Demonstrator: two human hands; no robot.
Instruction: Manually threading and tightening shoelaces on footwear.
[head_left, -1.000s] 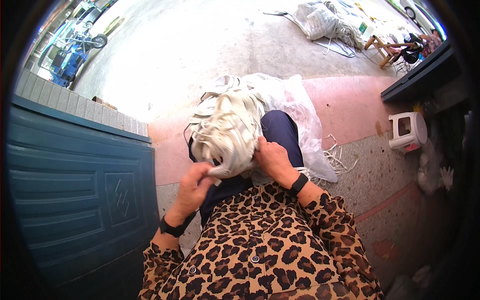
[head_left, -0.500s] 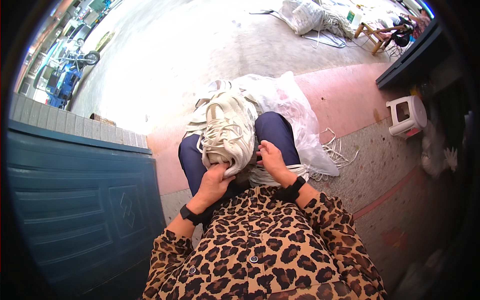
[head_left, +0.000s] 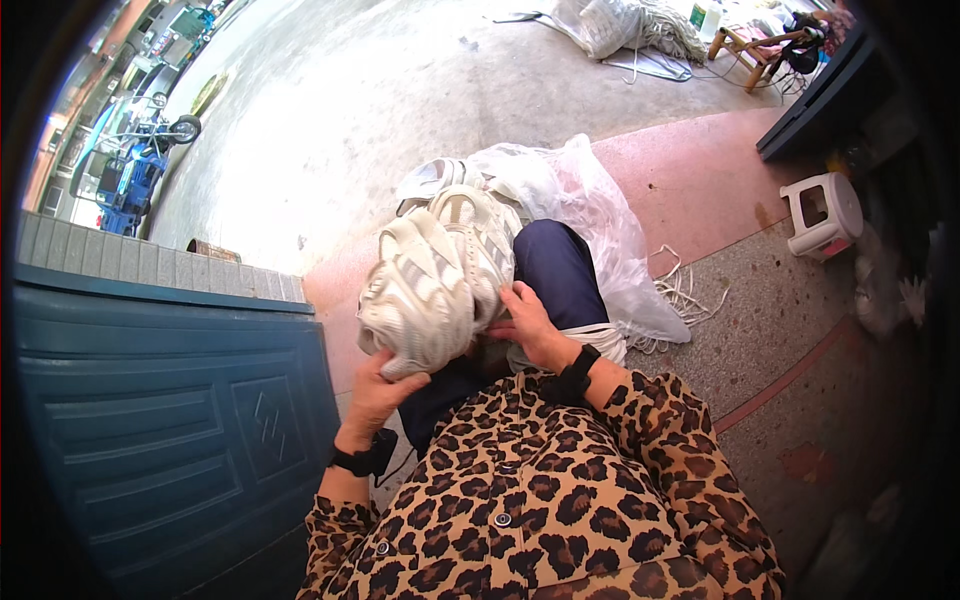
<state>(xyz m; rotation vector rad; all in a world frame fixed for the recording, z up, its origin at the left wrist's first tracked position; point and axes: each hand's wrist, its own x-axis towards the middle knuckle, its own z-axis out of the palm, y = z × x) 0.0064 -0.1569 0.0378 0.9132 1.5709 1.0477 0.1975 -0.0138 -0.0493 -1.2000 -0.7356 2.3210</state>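
On my lap lies a heap of cream sneakers. My left hand point(head_left: 378, 395) is closed on the near end of one sneaker point(head_left: 415, 290), thumb on the close side, and its ribbed side faces up. Against it leans a second cream sneaker point(head_left: 478, 240); another shoe point(head_left: 432, 178) shows behind. My right hand point(head_left: 535, 328) is by the lower right of these shoes, fingers stretched toward them and apart, one fingertip at the sneaker's edge. A bundle of white laces point(head_left: 592, 342) crosses my right thigh, beside that wrist.
A clear plastic bag point(head_left: 590, 215) spreads past my right knee, with loose white cords point(head_left: 690, 300) beside it. To the left stands a blue panelled door point(head_left: 170, 420). A white plastic stool point(head_left: 825, 215) is at right; farther off are stuffed sacks point(head_left: 600, 28) and a blue three-wheeler point(head_left: 130, 170).
The sneaker in my left hand has turned from laces up to side up and swung left. My left hand moved left and down with it; my right hand came slightly closer to the shoes.
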